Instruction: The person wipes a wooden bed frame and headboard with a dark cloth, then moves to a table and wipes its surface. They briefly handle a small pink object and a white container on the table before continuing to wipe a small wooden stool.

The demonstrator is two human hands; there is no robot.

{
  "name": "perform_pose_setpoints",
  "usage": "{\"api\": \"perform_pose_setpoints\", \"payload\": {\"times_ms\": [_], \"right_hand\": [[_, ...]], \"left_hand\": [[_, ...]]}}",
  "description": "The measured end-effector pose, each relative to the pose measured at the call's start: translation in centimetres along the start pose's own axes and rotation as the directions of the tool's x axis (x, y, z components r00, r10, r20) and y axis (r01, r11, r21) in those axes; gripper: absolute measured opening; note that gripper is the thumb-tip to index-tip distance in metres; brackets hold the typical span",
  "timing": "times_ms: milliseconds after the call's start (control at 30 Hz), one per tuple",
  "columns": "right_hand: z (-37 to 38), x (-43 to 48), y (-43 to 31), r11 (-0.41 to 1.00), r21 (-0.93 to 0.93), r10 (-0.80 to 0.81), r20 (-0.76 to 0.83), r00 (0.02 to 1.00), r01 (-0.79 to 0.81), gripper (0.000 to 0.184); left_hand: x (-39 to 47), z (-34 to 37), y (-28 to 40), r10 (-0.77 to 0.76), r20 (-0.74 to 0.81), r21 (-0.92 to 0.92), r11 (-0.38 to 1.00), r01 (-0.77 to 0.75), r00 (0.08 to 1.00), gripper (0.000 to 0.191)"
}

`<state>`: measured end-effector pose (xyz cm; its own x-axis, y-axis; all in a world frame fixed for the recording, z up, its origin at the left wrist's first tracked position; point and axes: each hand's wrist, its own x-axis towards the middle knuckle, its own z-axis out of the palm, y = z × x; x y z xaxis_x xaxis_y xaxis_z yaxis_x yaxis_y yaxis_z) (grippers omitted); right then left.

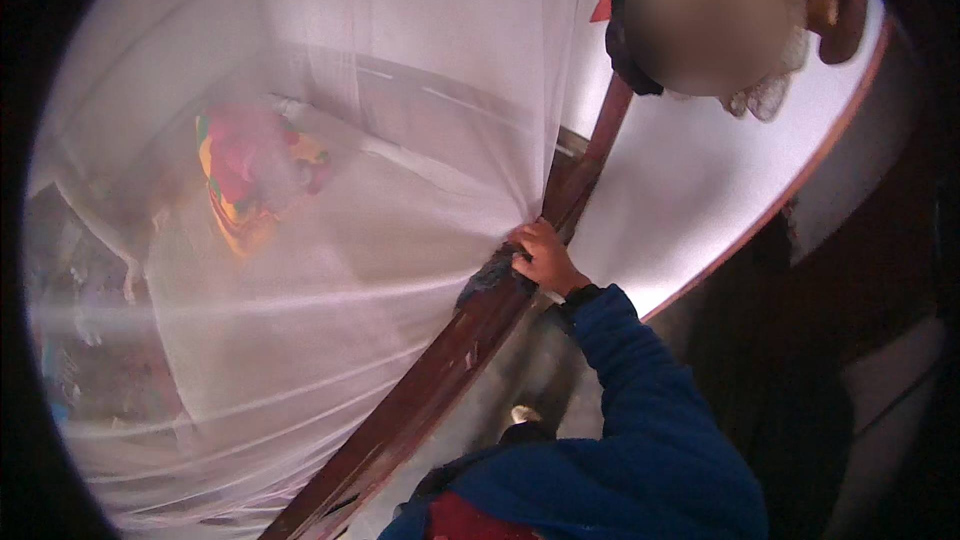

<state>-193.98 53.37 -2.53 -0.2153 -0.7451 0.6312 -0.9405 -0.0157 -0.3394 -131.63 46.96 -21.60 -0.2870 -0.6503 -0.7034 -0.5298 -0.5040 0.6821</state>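
My right hand [551, 259], at the end of a blue sleeve, rests on a dark red-brown wooden beam [450, 345] that runs diagonally through the view. Its fingers are bent around a dark grey cloth [487, 279] lying over the beam. Sheer white netting [390, 255] hangs along the far side of the beam, and its folds draw together close to my fingertips. Whether the fingers also pinch the netting cannot be made out. My left hand is out of view.
Behind the netting a red, yellow and green patterned cloth [247, 172] shows hazily on a pale surface. Right of the beam stands a glossy white panel [675, 187] with a reddish-brown edge. A partly blurred figure [712, 15], perhaps pictured, fills the top right.
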Motion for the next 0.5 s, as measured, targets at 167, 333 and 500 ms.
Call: {"api": "perform_pose_setpoints", "payload": {"times_ms": [167, 333, 500], "right_hand": [[-3.6, 3.0, 12.9, 0.988, -0.119, -0.091, 0.059, 0.994, 0.097, 0.02], [-6.0, 5.7, 22.4, 0.969, -0.205, 0.171, 0.17, 0.971, -0.135, 0.022], [-5.3, 5.4, 25.2, 0.969, -0.179, 0.191, 0.117, 0.975, -0.169, 0.022]], "left_hand": [[-3.9, 6.7, -1.9, -0.133, -0.136, -0.11, 0.987, 0.119, 0.982, 0.039], [-8.7, 12.3, -4.7, -0.235, -0.191, -0.165, 0.965, 0.205, 0.953, 0.039], [-12.9, 14.0, -7.8, -0.28, -0.224, -0.189, 0.952, 0.24, 0.934, 0.038]]}}
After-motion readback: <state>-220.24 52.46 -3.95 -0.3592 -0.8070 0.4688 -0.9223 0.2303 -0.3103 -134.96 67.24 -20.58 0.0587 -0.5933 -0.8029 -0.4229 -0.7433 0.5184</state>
